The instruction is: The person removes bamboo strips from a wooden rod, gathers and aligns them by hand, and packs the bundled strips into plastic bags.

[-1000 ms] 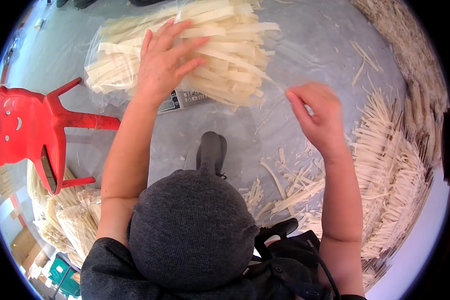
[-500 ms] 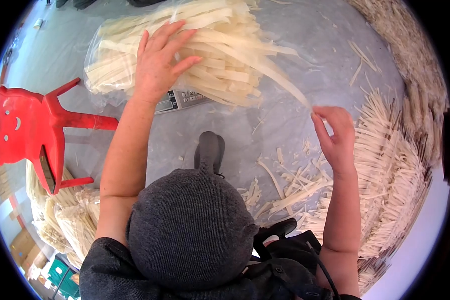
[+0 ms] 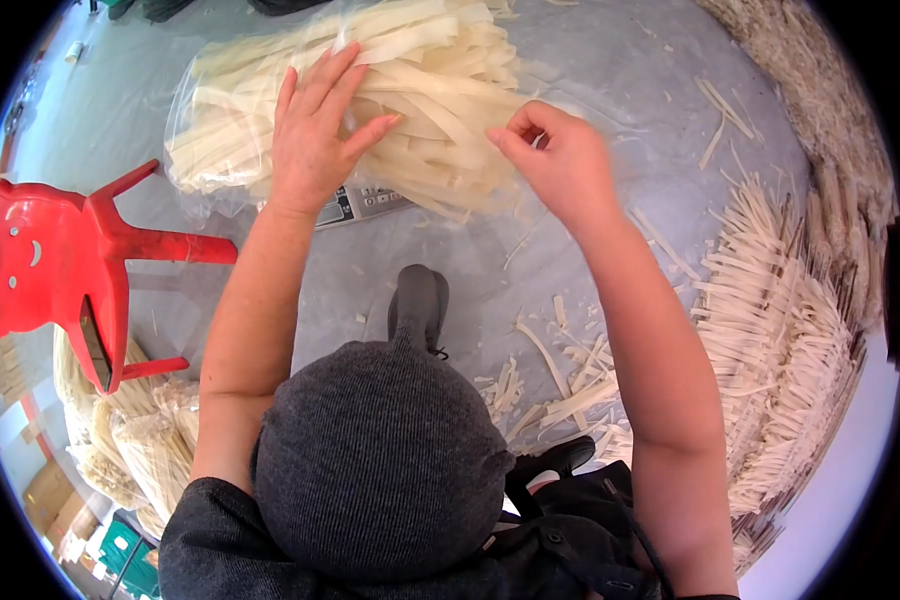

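Note:
A thick bundle of flat, pale yellowish strips lies in a clear plastic bag on a scale with a keypad. My left hand rests flat on the bundle, fingers spread. At the bundle's right end is my right hand, its thumb and forefinger pinched at the strip ends. They appear to hold a pale strip, though the hand hides part of the contact. Only the scale's near edge shows under the bag.
A red plastic chair stands at the left, with more bagged strips below it. A large heap of pale strips lies at the right, with loose scraps on the grey floor. My shoe is in the middle.
My right hand has moved left and up to the bundle from the right, where it held a long strip pulled outward. My left hand stays on the bundle.

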A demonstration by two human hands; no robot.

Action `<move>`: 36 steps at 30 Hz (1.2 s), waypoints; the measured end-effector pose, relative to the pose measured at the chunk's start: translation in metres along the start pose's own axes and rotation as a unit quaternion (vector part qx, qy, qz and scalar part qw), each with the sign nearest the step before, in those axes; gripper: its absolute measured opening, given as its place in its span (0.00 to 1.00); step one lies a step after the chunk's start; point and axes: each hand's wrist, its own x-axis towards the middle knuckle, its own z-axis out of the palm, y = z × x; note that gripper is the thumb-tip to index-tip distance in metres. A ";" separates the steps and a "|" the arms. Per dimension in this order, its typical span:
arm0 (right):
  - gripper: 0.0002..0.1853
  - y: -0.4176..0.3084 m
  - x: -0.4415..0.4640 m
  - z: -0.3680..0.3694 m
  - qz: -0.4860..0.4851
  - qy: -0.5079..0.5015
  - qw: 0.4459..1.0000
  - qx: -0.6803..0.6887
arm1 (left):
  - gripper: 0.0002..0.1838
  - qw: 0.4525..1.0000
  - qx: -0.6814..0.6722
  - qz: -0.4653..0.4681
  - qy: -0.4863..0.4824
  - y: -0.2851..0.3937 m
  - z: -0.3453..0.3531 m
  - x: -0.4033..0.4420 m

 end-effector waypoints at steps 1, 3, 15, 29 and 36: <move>0.12 0.000 0.003 -0.002 0.000 -0.001 1.000 -0.001 | 0.30 1.000 0.015 -0.003 0.004 0.002 0.001 0.000; 0.13 0.004 0.005 -0.009 0.045 -0.056 0.977 0.203 | 0.29 0.999 0.029 -0.010 0.008 0.002 0.000 -0.003; 0.12 0.111 -0.030 -0.102 0.110 0.038 0.992 0.054 | 0.25 0.995 0.095 0.015 0.023 0.003 0.001 -0.005; 0.20 -0.006 0.004 0.012 0.070 -0.034 0.961 0.266 | 0.20 0.999 0.044 0.002 -0.020 0.040 -0.017 0.011; 0.16 -0.019 0.017 0.007 0.069 -0.037 0.957 0.279 | 0.15 0.999 0.017 0.033 -0.008 0.027 0.003 0.015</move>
